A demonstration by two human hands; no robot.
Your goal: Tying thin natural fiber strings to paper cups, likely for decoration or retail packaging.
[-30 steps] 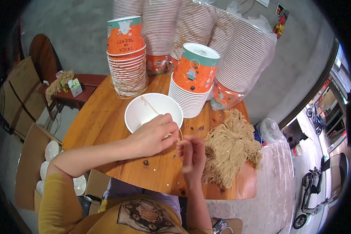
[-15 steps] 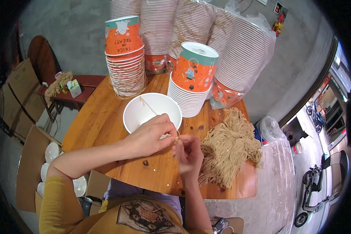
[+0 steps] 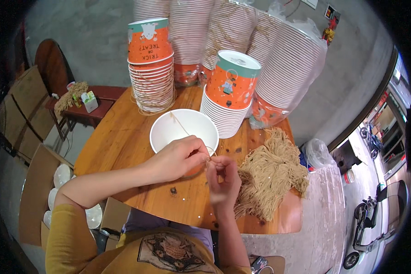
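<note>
A paper bucket (image 3: 166, 132) with a white inside stands on the table, its mouth tilted up toward me. A thin tan string (image 3: 181, 125) runs from its far inner wall to my fingers at the near right rim. My left hand (image 3: 180, 157) reaches across the front of the bucket, thumb and forefinger closed on the string. Just right of it, my right hand (image 3: 223, 178) pinches the string too, fingertips touching those of the left. The exact spot between the fingertips is mostly hidden. Right of my right hand lies a heap of tan strings (image 3: 274, 171).
Upside-down orange bucket stacks stand behind, one wrapped in strings (image 3: 150, 82), another plain (image 3: 226, 114). Tall bagged stacks (image 3: 287, 64) rise at the back. A cardboard box (image 3: 29, 196) holding white round items sits at lower left. The wooden table (image 3: 118, 137) has a rounded edge.
Both hands still pinch the string at the bucket's near right rim; only the fingers have shifted slightly. The whole scene sits a little further right in the view.
</note>
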